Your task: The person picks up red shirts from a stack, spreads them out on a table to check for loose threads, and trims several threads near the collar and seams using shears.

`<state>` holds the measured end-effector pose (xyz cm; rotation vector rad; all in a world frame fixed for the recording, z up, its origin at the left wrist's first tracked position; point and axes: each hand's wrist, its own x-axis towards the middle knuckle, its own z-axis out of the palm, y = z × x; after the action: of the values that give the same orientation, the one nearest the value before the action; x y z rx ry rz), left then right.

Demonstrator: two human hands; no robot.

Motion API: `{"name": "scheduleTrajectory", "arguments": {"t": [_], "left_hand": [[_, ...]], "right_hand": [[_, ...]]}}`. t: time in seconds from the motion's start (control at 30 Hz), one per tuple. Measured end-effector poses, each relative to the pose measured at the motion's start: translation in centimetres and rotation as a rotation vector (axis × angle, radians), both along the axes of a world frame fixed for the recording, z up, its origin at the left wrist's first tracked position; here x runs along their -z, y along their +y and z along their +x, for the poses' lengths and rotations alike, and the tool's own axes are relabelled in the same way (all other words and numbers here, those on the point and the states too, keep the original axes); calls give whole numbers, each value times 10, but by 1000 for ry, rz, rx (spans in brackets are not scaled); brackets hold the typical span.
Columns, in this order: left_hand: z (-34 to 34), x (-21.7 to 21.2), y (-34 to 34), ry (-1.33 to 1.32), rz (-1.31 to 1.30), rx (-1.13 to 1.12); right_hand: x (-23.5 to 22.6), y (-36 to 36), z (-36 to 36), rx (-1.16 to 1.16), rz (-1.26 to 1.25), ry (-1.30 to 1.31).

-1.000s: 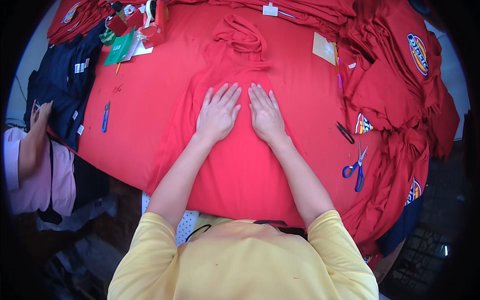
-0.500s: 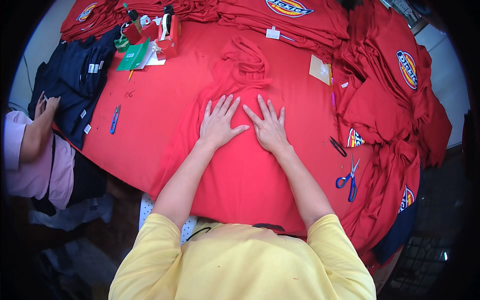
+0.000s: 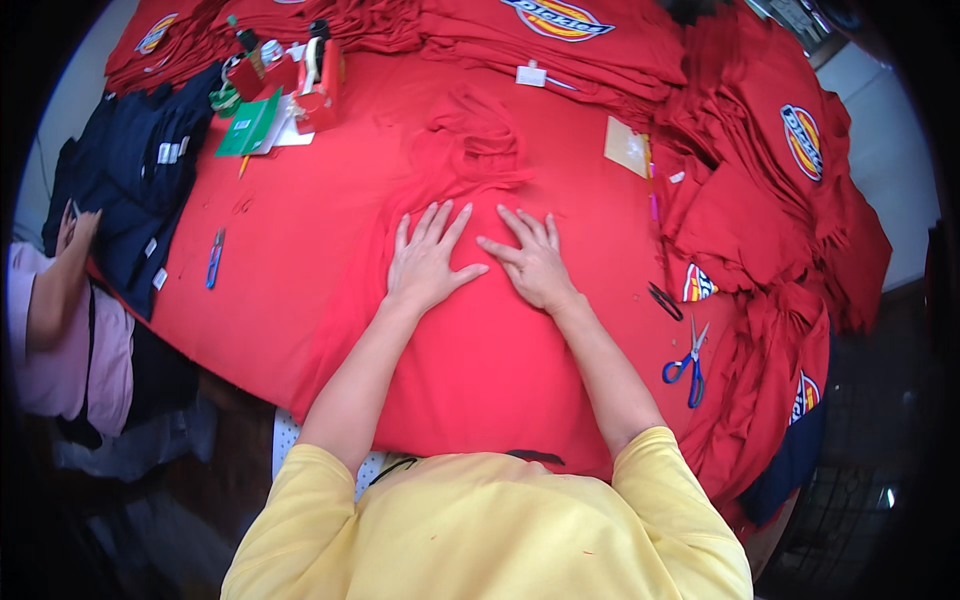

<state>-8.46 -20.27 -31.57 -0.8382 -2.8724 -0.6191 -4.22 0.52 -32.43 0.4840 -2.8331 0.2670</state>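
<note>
A red garment (image 3: pixel 470 370) lies spread on the red-covered table in front of me, its far end bunched in folds. My left hand (image 3: pixel 428 262) rests flat on the cloth with fingers spread. Beside it, my right hand (image 3: pixel 535 262) is also laid on the cloth, palm down and fingers apart. The two thumbs point toward each other with a small gap between them. Neither hand holds anything. The garment's near edge reaches my yellow shirt.
Blue-handled scissors (image 3: pixel 688 365) and black thread snips (image 3: pixel 665 300) lie to the right, before heaped red shirts (image 3: pixel 750 220). Blue snips (image 3: pixel 215 258), a green notebook (image 3: pixel 250 125) and a tape dispenser (image 3: pixel 320 90) are leftward. A person (image 3: pixel 60 310) handles dark garments (image 3: pixel 130 180) at far left.
The whole view has shifted slightly. Both hands stay flat on the red garment; the right hand's fingers now angle a little more toward the left.
</note>
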Motion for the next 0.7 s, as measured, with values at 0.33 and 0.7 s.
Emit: {"name": "scheduleTrajectory", "arguments": {"t": [0.33, 0.7], "left_hand": [[-2, 6, 1, 115, 38, -1], [105, 7, -36, 98, -113, 243]], "right_hand": [[-17, 1, 39, 382, 104, 86], [-5, -13, 229, 259, 39, -153]]}}
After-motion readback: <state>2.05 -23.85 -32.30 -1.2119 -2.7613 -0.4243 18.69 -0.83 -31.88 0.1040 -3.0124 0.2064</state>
